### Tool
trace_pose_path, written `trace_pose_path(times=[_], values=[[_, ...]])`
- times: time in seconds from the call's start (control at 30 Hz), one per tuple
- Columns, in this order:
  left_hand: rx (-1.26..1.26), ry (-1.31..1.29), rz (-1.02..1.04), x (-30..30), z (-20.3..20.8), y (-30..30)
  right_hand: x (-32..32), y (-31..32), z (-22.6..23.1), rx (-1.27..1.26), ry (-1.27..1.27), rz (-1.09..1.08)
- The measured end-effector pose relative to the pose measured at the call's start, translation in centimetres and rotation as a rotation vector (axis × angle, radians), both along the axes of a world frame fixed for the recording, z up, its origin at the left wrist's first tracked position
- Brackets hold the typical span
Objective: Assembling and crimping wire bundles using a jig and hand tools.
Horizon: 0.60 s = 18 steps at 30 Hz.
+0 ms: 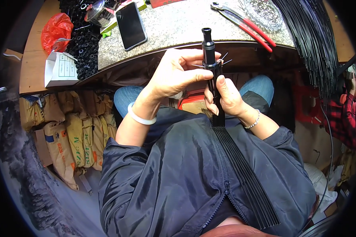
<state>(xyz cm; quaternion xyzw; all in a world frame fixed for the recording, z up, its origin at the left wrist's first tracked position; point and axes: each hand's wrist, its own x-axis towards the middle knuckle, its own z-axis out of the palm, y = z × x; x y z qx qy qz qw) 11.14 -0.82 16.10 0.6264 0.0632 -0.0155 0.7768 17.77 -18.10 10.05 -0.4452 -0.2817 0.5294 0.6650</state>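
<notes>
Glossy black tubular frame (208,47) with thin dark ribs (247,177), tip toward speckled stone worktop (166,29). Left hand (172,75) pinching its collar; right hand (230,98) clasped on ribs just below.

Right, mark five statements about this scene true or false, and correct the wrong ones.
1. The left hand holds the black shaft higher up than the right hand. True.
2. The white bangle is on the right wrist. False: it is on the left wrist.
3. The pliers have red handles. True.
4. The phone lies to the right of the pliers. False: it lies to their left.
5. The white box stands nearer the person than the red bag. True.
</notes>
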Motion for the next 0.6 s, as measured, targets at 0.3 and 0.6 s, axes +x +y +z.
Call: trace_pose_path(times=[0.3, 0.6], values=[[0.055, -0.014, 0.05, -0.3, 1.0, -0.8, 0.2, -0.7, 0.3, 0.042, -0.112, 0.027], [0.061, -0.215, 0.083, -3.8, 1.1, -4.3, -0.8, -2.8, 1.0, 0.259, -0.224, 0.142]])
